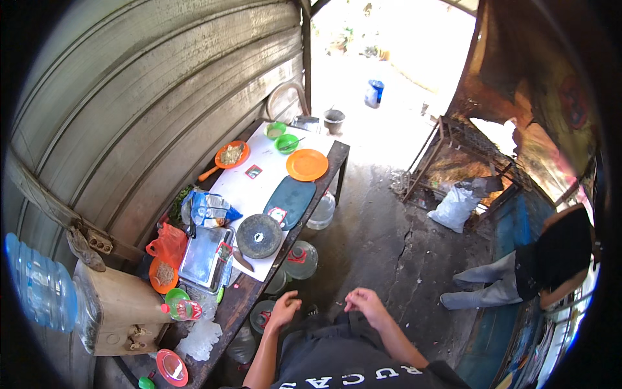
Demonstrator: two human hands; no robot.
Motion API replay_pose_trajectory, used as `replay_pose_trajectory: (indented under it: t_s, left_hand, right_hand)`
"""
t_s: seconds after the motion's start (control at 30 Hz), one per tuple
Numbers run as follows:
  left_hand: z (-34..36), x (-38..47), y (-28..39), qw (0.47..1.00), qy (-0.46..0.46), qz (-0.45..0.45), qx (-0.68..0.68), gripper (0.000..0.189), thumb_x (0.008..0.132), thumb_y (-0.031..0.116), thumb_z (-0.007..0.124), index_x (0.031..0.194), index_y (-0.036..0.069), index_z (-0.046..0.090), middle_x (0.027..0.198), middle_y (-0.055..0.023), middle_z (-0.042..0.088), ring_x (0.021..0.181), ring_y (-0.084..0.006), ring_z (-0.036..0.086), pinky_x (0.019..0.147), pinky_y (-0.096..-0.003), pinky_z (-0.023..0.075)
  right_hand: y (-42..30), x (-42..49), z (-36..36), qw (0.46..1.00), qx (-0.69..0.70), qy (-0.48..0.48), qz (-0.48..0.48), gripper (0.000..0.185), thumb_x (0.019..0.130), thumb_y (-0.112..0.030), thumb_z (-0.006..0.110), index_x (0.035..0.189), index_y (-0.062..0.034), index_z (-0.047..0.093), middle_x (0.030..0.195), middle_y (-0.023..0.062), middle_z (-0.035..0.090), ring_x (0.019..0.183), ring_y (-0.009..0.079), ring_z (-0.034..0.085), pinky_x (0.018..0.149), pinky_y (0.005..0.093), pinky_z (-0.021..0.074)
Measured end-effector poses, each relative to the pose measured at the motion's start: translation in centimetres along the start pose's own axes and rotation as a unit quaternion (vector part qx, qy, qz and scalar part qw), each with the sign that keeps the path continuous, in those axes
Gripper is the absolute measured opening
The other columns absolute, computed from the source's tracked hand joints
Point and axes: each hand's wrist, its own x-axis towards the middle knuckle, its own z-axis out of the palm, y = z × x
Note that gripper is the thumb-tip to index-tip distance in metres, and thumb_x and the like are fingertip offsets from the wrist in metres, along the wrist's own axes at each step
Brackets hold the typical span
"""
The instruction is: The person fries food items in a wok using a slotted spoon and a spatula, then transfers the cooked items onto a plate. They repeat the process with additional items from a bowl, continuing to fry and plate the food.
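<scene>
My left hand [286, 307] hovers near the table's front edge with fingers loosely bent and nothing visible in it. My right hand [364, 304] is held in the air before my dark shirt, its fingers loosely curled around no visible object. Nearest on the wooden table [252, 296] is a round dark stone mortar [255, 245] with a small pale patch at its middle. A knife [243, 261] lies beside it. Behind the mortar is a dark green cutting board [290, 197], with a small packet [277, 215] at its near end. An orange plate [307, 165] sits farther back.
Two green bowls [285, 143] and an orange dish of food [232, 154] stand farther along. Left are a metal tray [204, 257], a red plastic bag [167, 243] and a water dispenser [121, 311]. Large water bottles [300, 260] stand beneath the table. Another person [559, 253] is at right.
</scene>
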Motion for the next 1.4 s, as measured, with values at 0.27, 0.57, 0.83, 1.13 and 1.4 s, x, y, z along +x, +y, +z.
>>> replay_pose_trajectory:
  t_s: [0.27, 0.57, 0.83, 1.13, 1.4]
  left_hand:
    - [0.0, 7.6, 8.9, 0.98, 0.168, -0.006, -0.106, 0.042, 0.104, 0.015, 0.056, 0.144, 0.003, 0.05, 0.122, -0.0156, 0.07, 0.108, -0.0198, 0.067, 0.091, -0.0323, 0.0514]
    - [14.4, 5.4, 7.7, 0.739, 0.545, -0.109, -0.382, 0.033, 0.104, 0.018, 0.055, 0.135, 0.004, 0.056, 0.115, -0.016, 0.073, 0.098, -0.0209, 0.072, 0.082, -0.0328, 0.0566]
    - [26.2, 8.7, 11.1, 0.624, 0.622, -0.041, -0.472, 0.032, 0.106, 0.02, 0.053, 0.134, 0.004, 0.057, 0.117, -0.0152, 0.072, 0.102, -0.0203, 0.071, 0.086, -0.0306, 0.056]
    - [38.1, 12.2, 7.4, 0.561, 0.667, 0.056, -0.487, 0.038, 0.104, 0.026, 0.059, 0.139, 0.01, 0.056, 0.119, -0.0063, 0.07, 0.102, -0.012, 0.065, 0.088, -0.029, 0.0513]
    - [41.2, 12.5, 10.4, 0.477, 0.741, 0.132, -0.454, 0.051, 0.107, 0.042, 0.054, 0.142, 0.004, 0.052, 0.12, -0.0059, 0.067, 0.106, -0.0135, 0.062, 0.091, -0.0309, 0.0517]
  right_hand:
    - [-7.6, 27.0, -7.0, 0.987, 0.075, -0.003, 0.14, 0.02, 0.103, -0.028, 0.058, 0.109, -0.0086, 0.059, 0.094, 0.0114, 0.068, 0.08, 0.0269, 0.07, 0.079, 0.0435, 0.0588]
    - [-10.0, 65.2, -11.8, 0.981, -0.099, 0.06, 0.156, 0.03, 0.102, -0.036, 0.056, 0.121, -0.0126, 0.053, 0.095, 0.0121, 0.068, 0.063, 0.0231, 0.066, 0.047, 0.0324, 0.0493]
    - [-9.1, 73.8, -15.0, 0.966, -0.085, -0.109, 0.218, 0.023, 0.097, -0.031, 0.063, 0.11, -0.0129, 0.061, 0.091, 0.0033, 0.063, 0.079, 0.0211, 0.065, 0.059, 0.0301, 0.0481]
    - [-10.5, 65.8, -14.6, 0.905, -0.202, -0.318, 0.196, 0.029, 0.095, -0.023, 0.062, 0.12, -0.0082, 0.062, 0.121, 0.0051, 0.07, 0.109, 0.0175, 0.065, 0.089, 0.0329, 0.0537]
    - [-11.2, 34.6, -9.9, 0.646, -0.278, -0.58, 0.411, 0.029, 0.094, -0.014, 0.059, 0.121, -0.0037, 0.059, 0.104, 0.0054, 0.07, 0.092, 0.0171, 0.068, 0.08, 0.0379, 0.0609]
